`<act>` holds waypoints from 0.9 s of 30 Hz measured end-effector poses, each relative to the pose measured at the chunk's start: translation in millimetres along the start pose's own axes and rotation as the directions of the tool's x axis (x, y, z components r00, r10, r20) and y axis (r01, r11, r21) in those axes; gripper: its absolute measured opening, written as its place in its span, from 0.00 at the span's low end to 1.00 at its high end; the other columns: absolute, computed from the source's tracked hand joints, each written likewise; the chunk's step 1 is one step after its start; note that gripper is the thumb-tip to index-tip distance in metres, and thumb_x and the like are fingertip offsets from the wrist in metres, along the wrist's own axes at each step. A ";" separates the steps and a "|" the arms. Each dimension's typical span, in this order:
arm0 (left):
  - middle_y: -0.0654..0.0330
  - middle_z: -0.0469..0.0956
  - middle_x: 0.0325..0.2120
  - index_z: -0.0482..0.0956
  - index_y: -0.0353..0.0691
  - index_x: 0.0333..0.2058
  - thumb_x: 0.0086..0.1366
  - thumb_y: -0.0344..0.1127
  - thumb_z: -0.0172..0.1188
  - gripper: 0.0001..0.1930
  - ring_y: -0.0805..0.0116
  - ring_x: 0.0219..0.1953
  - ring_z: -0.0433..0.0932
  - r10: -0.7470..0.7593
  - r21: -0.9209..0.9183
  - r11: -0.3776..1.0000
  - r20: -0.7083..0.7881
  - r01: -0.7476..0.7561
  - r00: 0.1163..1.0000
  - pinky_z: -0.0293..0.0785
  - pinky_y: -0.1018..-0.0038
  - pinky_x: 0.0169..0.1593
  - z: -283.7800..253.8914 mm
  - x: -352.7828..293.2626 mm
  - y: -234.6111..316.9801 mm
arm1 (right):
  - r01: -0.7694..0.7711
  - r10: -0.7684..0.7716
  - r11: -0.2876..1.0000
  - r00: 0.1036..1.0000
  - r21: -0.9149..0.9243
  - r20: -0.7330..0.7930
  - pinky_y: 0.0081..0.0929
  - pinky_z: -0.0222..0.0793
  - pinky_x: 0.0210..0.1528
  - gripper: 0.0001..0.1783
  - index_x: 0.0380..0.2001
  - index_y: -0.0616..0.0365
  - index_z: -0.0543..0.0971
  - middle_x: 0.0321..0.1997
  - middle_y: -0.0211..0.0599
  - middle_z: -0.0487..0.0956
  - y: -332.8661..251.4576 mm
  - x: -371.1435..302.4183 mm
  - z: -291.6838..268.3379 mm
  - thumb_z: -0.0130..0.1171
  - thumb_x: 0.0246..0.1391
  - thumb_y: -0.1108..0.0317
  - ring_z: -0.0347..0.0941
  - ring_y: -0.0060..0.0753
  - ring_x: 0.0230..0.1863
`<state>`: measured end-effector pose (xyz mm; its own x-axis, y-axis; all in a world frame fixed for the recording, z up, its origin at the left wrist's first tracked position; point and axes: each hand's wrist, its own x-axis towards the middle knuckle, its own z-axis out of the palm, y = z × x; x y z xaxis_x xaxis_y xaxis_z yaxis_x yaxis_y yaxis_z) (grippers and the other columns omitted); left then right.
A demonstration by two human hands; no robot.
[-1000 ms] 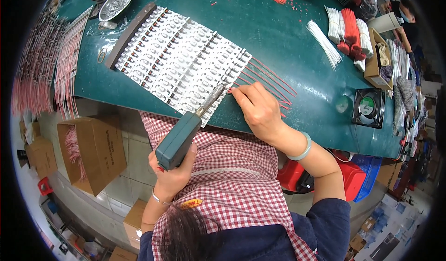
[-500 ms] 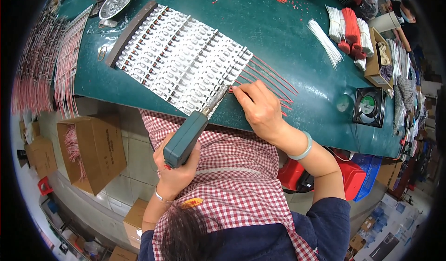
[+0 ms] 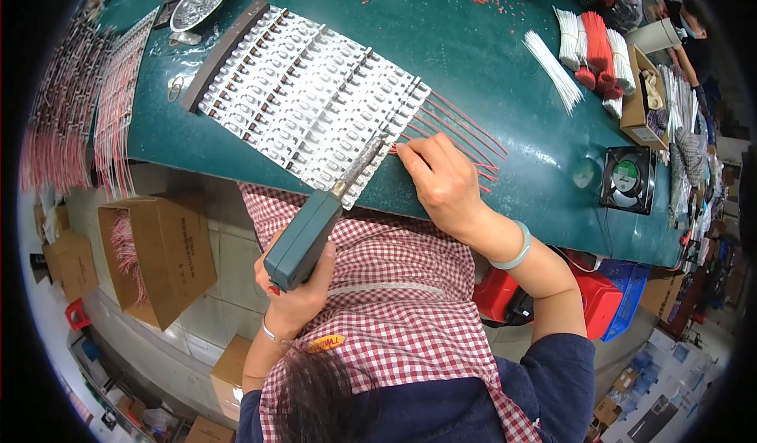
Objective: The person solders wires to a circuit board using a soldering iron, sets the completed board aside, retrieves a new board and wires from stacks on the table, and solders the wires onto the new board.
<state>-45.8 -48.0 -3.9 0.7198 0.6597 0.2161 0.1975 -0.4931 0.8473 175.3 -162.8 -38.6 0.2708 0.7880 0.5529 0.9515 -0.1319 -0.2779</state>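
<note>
A white panel of small circuit boards (image 3: 315, 88) lies at a slant on the green table, with a dark bar along its left end. Several red wires (image 3: 467, 134) stick out from the panel's right edge. My left hand (image 3: 303, 293) is wrapped round a green soldering gun (image 3: 302, 238), whose metal tip reaches the near right part of the panel. At that edge, my right hand (image 3: 445, 181) pinches a red wire (image 3: 394, 148) close to the tip. Whether the tip touches the joint is too small to tell.
Far left, more panels with red wires (image 3: 118, 104) lie near a metal bowl (image 3: 199, 3). White wires (image 3: 553, 74), bundled red wires (image 3: 597, 45) and a black fan (image 3: 627, 179) sit on the right. A cardboard box (image 3: 169, 258) stands below the table; another person (image 3: 694, 41) is far right.
The soldering gun and my left hand have shifted slightly down and to the left. My right hand stays nearly in place at the panel's edge.
</note>
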 end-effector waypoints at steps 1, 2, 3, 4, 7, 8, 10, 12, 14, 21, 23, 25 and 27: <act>0.53 0.81 0.27 0.81 0.29 0.31 0.50 0.23 0.68 0.08 0.64 0.25 0.81 0.001 0.000 1.000 0.000 -0.001 1.000 0.76 0.72 0.31 0.5 -1.0 -0.7 | -0.009 0.009 1.000 1.000 0.006 0.002 0.30 0.71 0.29 0.16 0.37 0.65 0.79 0.32 0.37 0.77 -0.5 -0.1 -0.4 0.61 0.39 0.81 0.73 0.36 0.31; 0.54 0.81 0.26 0.81 0.30 0.31 0.50 0.23 0.68 0.08 0.65 0.25 0.80 -0.036 -0.030 0.999 -0.003 0.036 0.999 0.76 0.73 0.31 1.0 -2.4 -1.3 | -0.018 0.018 1.000 1.000 0.012 0.004 0.30 0.71 0.29 0.16 0.37 0.65 0.79 0.32 0.37 0.77 -1.0 -0.3 -0.7 0.61 0.39 0.81 0.73 0.36 0.31; 0.55 0.81 0.26 0.81 0.30 0.30 0.50 0.24 0.69 0.08 0.66 0.24 0.80 -0.073 -0.060 0.996 -0.006 0.073 0.997 0.75 0.73 0.30 1.7 -4.0 -2.2 | -0.017 0.017 1.000 1.000 0.011 0.003 0.30 0.71 0.29 0.16 0.37 0.65 0.79 0.32 0.37 0.77 -1.1 -0.8 -0.7 0.61 0.39 0.81 0.73 0.36 0.31; 0.55 0.81 0.26 0.81 0.30 0.30 0.50 0.24 0.69 0.08 0.66 0.24 0.80 -0.072 -0.061 0.996 -0.006 0.071 0.997 0.75 0.73 0.30 2.4 -6.1 -3.2 | -0.022 0.022 1.000 1.000 0.018 0.003 0.30 0.71 0.29 0.17 0.37 0.65 0.79 0.32 0.37 0.78 -1.3 -1.4 -0.6 0.61 0.39 0.81 0.74 0.37 0.32; 0.57 0.80 0.25 0.80 0.31 0.30 0.50 0.25 0.69 0.08 0.69 0.23 0.79 -0.070 -0.028 0.997 -0.038 0.069 0.997 0.74 0.74 0.28 2.8 -11.5 -5.7 | -0.013 0.014 1.000 1.000 0.027 -0.017 0.30 0.71 0.29 0.17 0.38 0.65 0.80 0.33 0.37 0.78 -0.3 -1.6 -0.6 0.62 0.38 0.81 0.74 0.37 0.32; 0.57 0.80 0.25 0.80 0.31 0.30 0.50 0.24 0.70 0.09 0.69 0.23 0.79 -0.052 -0.009 0.999 -0.036 0.052 0.998 0.74 0.74 0.29 2.3 -12.6 -6.5 | -0.002 0.003 1.000 0.999 0.029 -0.035 0.30 0.72 0.29 0.17 0.37 0.65 0.80 0.33 0.37 0.78 -0.2 -1.4 -0.5 0.62 0.38 0.81 0.74 0.38 0.32; 0.57 0.80 0.25 0.80 0.31 0.30 0.50 0.24 0.70 0.09 0.68 0.23 0.79 -0.034 0.009 0.999 -0.035 0.035 0.999 0.74 0.74 0.29 1.3 -12.2 -6.1 | 0.002 0.000 0.999 0.999 0.049 -0.044 0.30 0.72 0.30 0.17 0.37 0.65 0.80 0.33 0.37 0.78 -5.0 -1.6 -2.7 0.62 0.37 0.82 0.74 0.38 0.32; 0.56 0.80 0.26 0.80 0.31 0.31 0.49 0.23 0.70 0.09 0.67 0.23 0.79 -0.045 -0.053 0.998 -0.036 0.043 0.998 0.75 0.73 0.30 -0.4 -9.4 -2.5 | 0.004 0.000 0.998 0.999 0.070 -0.051 0.30 0.72 0.30 0.17 0.37 0.65 0.80 0.33 0.37 0.78 -9.0 -3.3 -2.1 0.62 0.37 0.82 0.74 0.38 0.32; 0.55 0.80 0.27 0.80 0.30 0.31 0.49 0.23 0.69 0.10 0.65 0.23 0.79 -0.095 -0.084 0.992 -0.027 0.093 0.995 0.75 0.73 0.31 -1.9 -10.6 -1.0 | -0.020 0.025 0.995 0.998 0.094 -0.050 0.30 0.72 0.30 0.17 0.36 0.66 0.80 0.33 0.37 0.78 -11.5 -6.8 1.4 0.62 0.36 0.83 0.73 0.37 0.32; 0.51 0.80 0.28 0.80 0.28 0.31 0.49 0.21 0.68 0.10 0.60 0.27 0.81 0.015 0.013 1.000 0.044 -0.016 0.999 0.76 0.72 0.33 -6.1 -6.8 -1.5 | -0.036 0.039 0.998 0.999 0.061 -0.039 0.30 0.71 0.29 0.17 0.37 0.66 0.80 0.32 0.37 0.77 -13.1 -8.7 3.6 0.62 0.38 0.82 0.73 0.37 0.31; 0.51 0.80 0.28 0.79 0.28 0.31 0.49 0.20 0.68 0.10 0.60 0.27 0.80 -0.005 -0.004 1.000 0.039 0.005 0.999 0.76 0.72 0.33 -4.3 -8.0 -3.3 | -0.040 0.043 0.998 0.998 0.057 -0.038 0.30 0.71 0.29 0.16 0.37 0.66 0.80 0.32 0.37 0.77 -13.8 -7.7 3.5 0.62 0.39 0.82 0.73 0.37 0.31; 0.51 0.80 0.28 0.79 0.29 0.31 0.48 0.20 0.68 0.09 0.60 0.27 0.80 -0.024 -0.021 0.999 0.034 0.025 0.999 0.76 0.72 0.33 -3.2 -8.0 -3.5 | -0.037 0.039 0.998 0.998 0.049 -0.041 0.29 0.71 0.29 0.16 0.37 0.66 0.80 0.32 0.37 0.77 -13.7 -7.6 3.9 0.62 0.39 0.82 0.73 0.36 0.31; 0.52 0.79 0.27 0.79 0.29 0.30 0.49 0.20 0.67 0.09 0.62 0.26 0.80 -0.005 -0.004 1.000 0.028 0.005 1.000 0.75 0.73 0.31 -2.6 -6.6 -3.5 | -0.035 0.037 0.999 0.998 0.041 -0.044 0.29 0.71 0.29 0.16 0.37 0.66 0.80 0.32 0.37 0.77 -13.9 -7.4 3.8 0.61 0.39 0.82 0.73 0.36 0.31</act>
<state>-53.0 -49.2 -7.1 0.7373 0.6459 0.1980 0.1988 -0.4876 0.8501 159.5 -164.6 -41.8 0.3121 0.7553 0.5764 0.9346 -0.1350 -0.3292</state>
